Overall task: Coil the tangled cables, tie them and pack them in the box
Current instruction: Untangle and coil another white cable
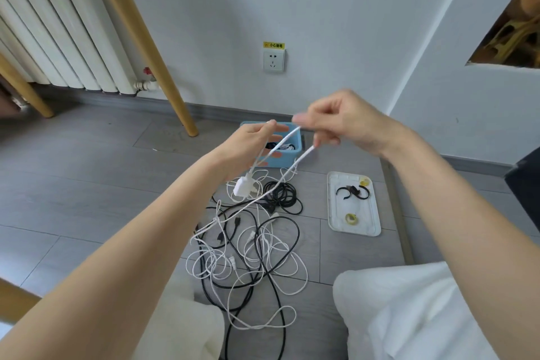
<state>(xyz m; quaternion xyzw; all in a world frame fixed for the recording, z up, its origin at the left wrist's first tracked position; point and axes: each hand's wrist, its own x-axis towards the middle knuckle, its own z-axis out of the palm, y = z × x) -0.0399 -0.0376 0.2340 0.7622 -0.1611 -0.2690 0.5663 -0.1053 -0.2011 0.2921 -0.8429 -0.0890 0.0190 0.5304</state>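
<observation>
A white braided cable runs from my raised hands down into a tangle of white and black cables on the grey floor. My left hand pinches the cable near its end, and a white plug adapter dangles below it. My right hand pinches the same cable further along, forming a loop between the hands. Behind the hands stands a blue box with some cables inside. A coiled black cable lies in front of the box.
A white tray lid to the right holds black ties and yellow tape rolls. A wooden chair leg stands at left, a radiator behind it. A wall socket is above the box. My knees in white trousers frame the tangle.
</observation>
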